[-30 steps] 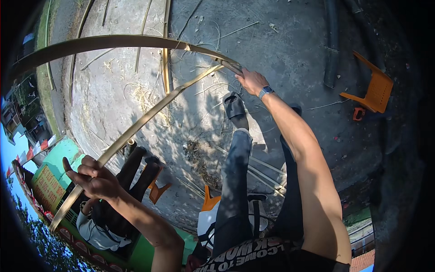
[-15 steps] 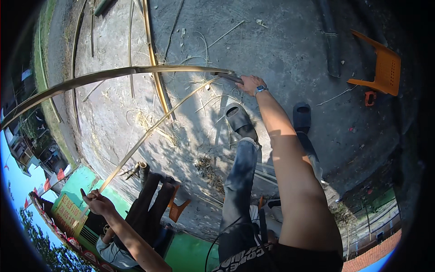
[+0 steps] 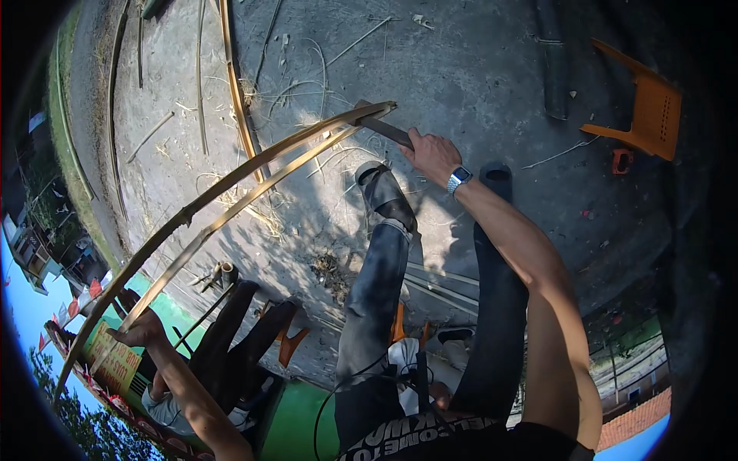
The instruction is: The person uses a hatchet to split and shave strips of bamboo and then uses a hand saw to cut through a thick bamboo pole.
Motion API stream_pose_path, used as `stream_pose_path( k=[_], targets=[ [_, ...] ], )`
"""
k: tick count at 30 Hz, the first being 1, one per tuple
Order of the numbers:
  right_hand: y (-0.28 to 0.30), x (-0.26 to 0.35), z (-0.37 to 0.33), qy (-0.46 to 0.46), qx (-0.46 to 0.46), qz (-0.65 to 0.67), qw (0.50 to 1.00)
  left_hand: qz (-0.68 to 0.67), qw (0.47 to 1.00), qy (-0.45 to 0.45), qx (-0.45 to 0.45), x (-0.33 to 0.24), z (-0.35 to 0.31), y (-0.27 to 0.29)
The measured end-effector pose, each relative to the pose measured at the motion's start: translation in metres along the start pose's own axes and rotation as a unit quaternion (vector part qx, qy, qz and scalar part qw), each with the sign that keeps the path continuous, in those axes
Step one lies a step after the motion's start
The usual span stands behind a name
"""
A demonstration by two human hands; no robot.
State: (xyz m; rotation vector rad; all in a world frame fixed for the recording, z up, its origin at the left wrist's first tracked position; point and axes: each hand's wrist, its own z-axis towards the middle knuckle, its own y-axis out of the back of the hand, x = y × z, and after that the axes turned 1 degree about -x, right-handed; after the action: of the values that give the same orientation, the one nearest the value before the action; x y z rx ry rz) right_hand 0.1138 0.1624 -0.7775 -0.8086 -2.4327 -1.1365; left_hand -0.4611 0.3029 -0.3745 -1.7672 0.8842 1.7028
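My right hand (image 3: 435, 160), with a watch at the wrist, is closed round the grip end of a broad dark knife (image 3: 387, 131). The blade's far part lies at the tip of a long bamboo, where two lengths come together. The darker bamboo length (image 3: 223, 181) curves from there to the lower left. Below it runs a paler, thinner bamboo strip (image 3: 231, 213). At the lower left, my left hand (image 3: 144, 329) is closed on this paler strip, its fingers partly hidden. The darker length passes just beyond that hand.
Bamboo poles (image 3: 234, 84) and shavings lie on the concrete ground (image 3: 461, 69). An orange plastic chair (image 3: 653, 111) lies at the right, near a dark pole (image 3: 555, 77). A seated person's dark-trousered legs (image 3: 223, 326) are at the lower left, near upright cut bamboo pieces (image 3: 228, 270).
The darker bamboo length has swung down on the left, closer to the paler strip. My left hand has shifted slightly left. The knife stays at the bamboo's tip, and the view has shifted a little.
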Motion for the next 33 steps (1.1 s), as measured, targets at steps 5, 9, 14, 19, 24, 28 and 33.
stream_pose_path(
  k=[5, 9, 14, 19, 24, 28, 33],
  targets=[
    [-0.026, 0.047, -0.017, 0.082, -0.065, 0.054, 0.993, -0.075, 0.984, -0.009, 0.164, 0.064, -0.147, -0.121],
    [-0.037, 0.072, -0.038, 0.074, -0.040, 0.077, 0.993, 0.027, 0.994, -0.095, 0.043, 0.130, -0.183, -0.198],
    [-0.020, 0.105, -0.059, 0.065, 0.011, 0.154, 0.986, 0.153, 0.954, -0.244, -0.089, 0.137, -0.171, -0.249],
    [0.000, 0.099, -0.074, 0.091, 0.065, 0.197, 0.974, 0.105, 0.960, -0.260, -0.013, 0.131, -0.161, -0.238],
    [-0.005, 0.097, -0.075, 0.071, 0.012, 0.090, 0.993, 0.111, 0.960, -0.257, 0.004, 0.154, -0.167, -0.210],
    [-0.025, 0.081, -0.057, 0.094, 0.018, 0.114, 0.989, 0.001, 0.961, -0.247, 0.126, 0.149, -0.171, -0.171],
    [-0.104, -0.054, 0.011, -0.024, 0.036, -0.003, 0.999, 0.212, 0.945, -0.230, 0.096, 0.238, -0.234, -0.171]
  ],
)
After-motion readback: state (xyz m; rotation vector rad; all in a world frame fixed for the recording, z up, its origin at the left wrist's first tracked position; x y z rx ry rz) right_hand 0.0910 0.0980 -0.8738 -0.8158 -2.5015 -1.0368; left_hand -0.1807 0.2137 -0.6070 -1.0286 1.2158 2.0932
